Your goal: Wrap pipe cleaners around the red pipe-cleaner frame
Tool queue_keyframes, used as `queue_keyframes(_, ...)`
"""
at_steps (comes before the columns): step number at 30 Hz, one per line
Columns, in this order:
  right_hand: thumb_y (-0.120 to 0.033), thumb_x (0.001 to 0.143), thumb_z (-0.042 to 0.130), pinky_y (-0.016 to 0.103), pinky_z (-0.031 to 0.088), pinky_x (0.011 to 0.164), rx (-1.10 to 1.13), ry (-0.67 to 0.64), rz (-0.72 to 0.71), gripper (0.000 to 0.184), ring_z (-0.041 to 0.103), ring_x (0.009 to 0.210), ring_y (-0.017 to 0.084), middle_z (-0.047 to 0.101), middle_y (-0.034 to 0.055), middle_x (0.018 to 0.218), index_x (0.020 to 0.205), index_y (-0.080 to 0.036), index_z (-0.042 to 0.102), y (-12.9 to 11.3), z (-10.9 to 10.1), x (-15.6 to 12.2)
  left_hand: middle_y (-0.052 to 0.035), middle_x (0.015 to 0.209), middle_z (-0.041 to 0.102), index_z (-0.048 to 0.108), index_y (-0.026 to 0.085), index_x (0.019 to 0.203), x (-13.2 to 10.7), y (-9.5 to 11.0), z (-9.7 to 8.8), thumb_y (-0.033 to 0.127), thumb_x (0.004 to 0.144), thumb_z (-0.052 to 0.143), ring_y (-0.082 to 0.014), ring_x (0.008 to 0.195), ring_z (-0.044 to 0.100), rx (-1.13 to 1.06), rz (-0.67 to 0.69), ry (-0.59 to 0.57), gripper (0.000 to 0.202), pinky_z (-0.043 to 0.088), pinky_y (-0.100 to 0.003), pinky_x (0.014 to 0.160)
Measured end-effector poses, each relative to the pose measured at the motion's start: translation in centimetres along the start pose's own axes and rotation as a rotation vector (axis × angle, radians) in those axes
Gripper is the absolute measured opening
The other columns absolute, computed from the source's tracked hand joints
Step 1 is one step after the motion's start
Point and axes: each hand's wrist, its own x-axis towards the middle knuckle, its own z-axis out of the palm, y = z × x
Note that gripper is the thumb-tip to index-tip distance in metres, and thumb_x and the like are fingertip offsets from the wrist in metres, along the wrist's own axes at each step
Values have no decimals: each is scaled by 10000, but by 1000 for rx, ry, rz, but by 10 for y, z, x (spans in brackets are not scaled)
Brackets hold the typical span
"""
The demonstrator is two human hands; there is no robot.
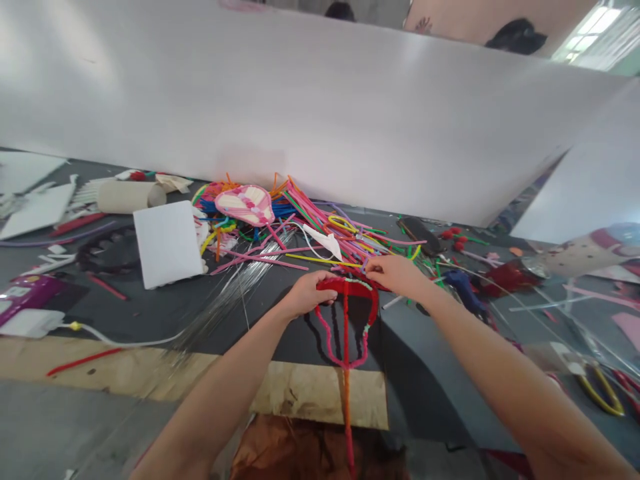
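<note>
My left hand (313,293) pinches the upper left of a tulip-shaped pipe-cleaner frame (367,333) between thumb and fingers. The frame is red and pink with pale green bits, and a red-orange stem (346,387) runs down its middle past the table edge. A red band fills its top. My right hand (393,275) is at the frame's upper right, fingertips pressed together; what they hold, if anything, is too small to make out. Just beyond both hands lies a pile of loose pipe cleaners (310,213), mostly pink, with a white glue-nozzle-like piece (323,239) on top.
A pink-and-cream heart-like piece (246,204) rests on the pile. To the left are a white square block (167,244), a cardboard tube (131,196), a purple device (31,300) and clear wires (225,287). Yellow-handled pliers (603,390) lie at right. A white partition (310,107) stands behind.
</note>
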Motion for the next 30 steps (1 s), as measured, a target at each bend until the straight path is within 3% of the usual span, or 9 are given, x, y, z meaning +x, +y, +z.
queue_keyframes(7, -210, 832, 482, 269, 438, 745, 16, 88, 30, 222, 616, 935, 195, 660, 61, 1085, 970, -220, 655, 5, 40, -21, -16, 764, 664, 599, 124, 967, 4, 0, -13, 208, 635, 756, -90, 647, 619, -316, -34, -10, 377, 524, -257, 697)
queue_keyframes(13, -217, 780, 543, 281, 439, 671, 132, 197, 105, 132, 622, 834, 206, 663, 75, 983, 805, -214, 672, -1, 48, -22, -17, 768, 662, 600, 114, 968, 3, 0, -13, 225, 626, 771, -80, 642, 612, -313, -20, -10, 398, 523, -242, 690)
queue_keyframes(17, -324, 766, 572, 280, 436, 662, 347, 323, 125, 148, 596, 734, 181, 666, 25, 792, 717, -214, 658, 13, 35, -24, -14, 770, 657, 596, 115, 982, 3, 0, -12, 241, 631, 769, -81, 652, 606, -291, -9, -21, 411, 519, -238, 686)
queue_keyframes(22, -496, 797, 492, 265, 407, 518, 662, 565, 177, 333, 526, 556, 140, 598, -2, 641, 824, -193, 629, 30, 9, -29, -9, 770, 658, 589, 129, 1002, 3, 0, -12, 260, 624, 770, -83, 648, 603, -270, -5, -24, 439, 518, -247, 683)
queue_keyframes(24, -489, 792, 506, 263, 424, 537, 819, 685, 157, 295, 540, 583, 132, 606, -3, 691, 837, -213, 601, 30, -4, -28, -10, 768, 657, 587, 130, 1012, 3, -1, -12, 268, 624, 769, -86, 649, 605, -258, -2, -22, 450, 517, -247, 676)
queue_keyframes(27, -395, 724, 639, 279, 464, 635, 1246, 880, 11, 181, 585, 669, 127, 612, -17, 724, 755, -228, 576, 25, -25, -28, -15, 780, 657, 584, 126, 1026, 3, -2, -12, 277, 629, 767, -93, 663, 610, -239, 9, -21, 462, 520, -250, 675)
queue_keyframes(30, -348, 739, 648, 310, 484, 674, 1405, 998, -90, 132, 586, 642, 122, 591, -47, 667, 738, -248, 562, 20, -46, -30, -15, 803, 657, 579, 127, 1039, 3, -2, -12, 273, 627, 770, -93, 674, 614, -240, 7, -22, 477, 524, -255, 691)
